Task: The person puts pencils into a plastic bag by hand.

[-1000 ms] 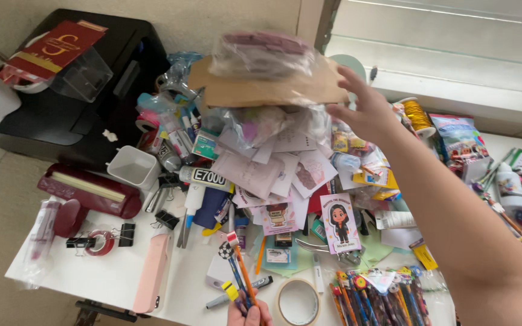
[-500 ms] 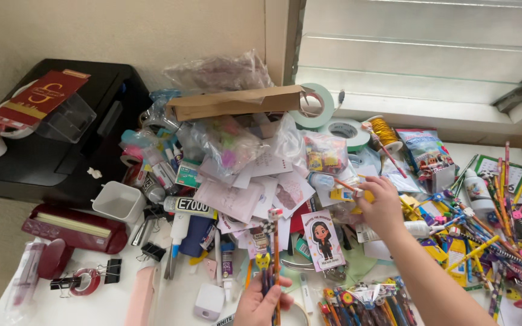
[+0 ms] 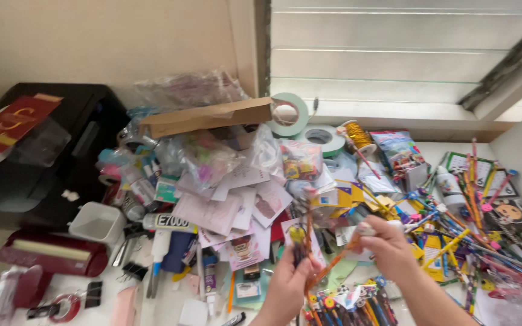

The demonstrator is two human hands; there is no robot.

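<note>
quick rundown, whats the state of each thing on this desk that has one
left hand: closed on a bunch of pencils, upright
right hand: pinching an orange pencil, slanted
cardboard box: lying on top of the pile
white tub: upright, open
tape roll: standing on edge

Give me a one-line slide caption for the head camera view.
Two hands, left hand and right hand, hold decorated pencils over a cluttered craft table.

the cardboard box (image 3: 206,118) at twelve o'clock looks matt brown and slightly rough. crinkly clear plastic bags (image 3: 191,90) shine above it. the printer (image 3: 37,151) at nine is glossy black plastic. gold thread spool (image 3: 357,136) at one glints metallic. pencils (image 3: 306,241) in the hands look smooth, painted wood.
</note>
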